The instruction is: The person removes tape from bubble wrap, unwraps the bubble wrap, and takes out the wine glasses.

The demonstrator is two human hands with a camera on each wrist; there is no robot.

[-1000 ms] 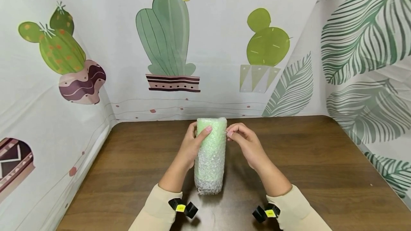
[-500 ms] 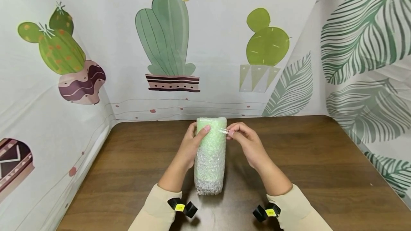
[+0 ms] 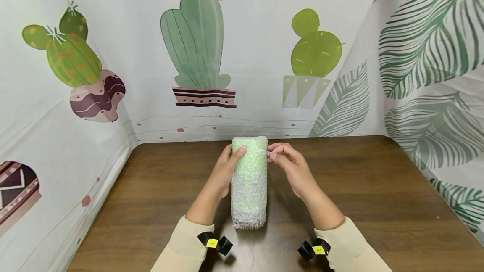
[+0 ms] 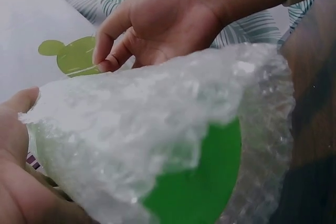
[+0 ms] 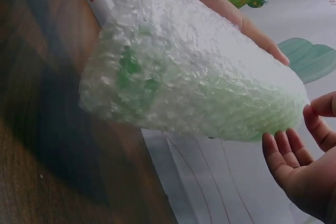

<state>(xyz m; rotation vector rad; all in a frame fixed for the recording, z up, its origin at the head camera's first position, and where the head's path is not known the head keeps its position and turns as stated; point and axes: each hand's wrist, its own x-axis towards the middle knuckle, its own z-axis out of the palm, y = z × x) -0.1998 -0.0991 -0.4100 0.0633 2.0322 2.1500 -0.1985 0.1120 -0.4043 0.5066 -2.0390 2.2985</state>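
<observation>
A long package in bubble wrap (image 3: 248, 192) points away from me over the table. Through a gap in the wrap, the left wrist view shows a bright green surface (image 4: 202, 177); what kind of thing is inside I cannot tell. My left hand (image 3: 223, 173) grips the package's far left side, thumb on top and the other fingers mostly hidden behind it. At the far right edge, my right hand (image 3: 293, 167) pinches the end of a clear strip, like tape (image 3: 264, 152), that runs onto the wrap. Three of its fingers (image 5: 286, 150) lie close to the package in the right wrist view.
The brown wooden table (image 3: 359, 188) spreads beneath both hands. White curtains (image 3: 261, 45) printed with cacti and leaves hang along its back and sides. A black wrist camera (image 3: 217, 243) is strapped at the left sleeve, another wrist camera (image 3: 313, 250) at the right.
The clear strip at the right fingers has come into sight, reaching onto the wrap. The package's near end has shifted slightly right. Both hands keep nearly the same place.
</observation>
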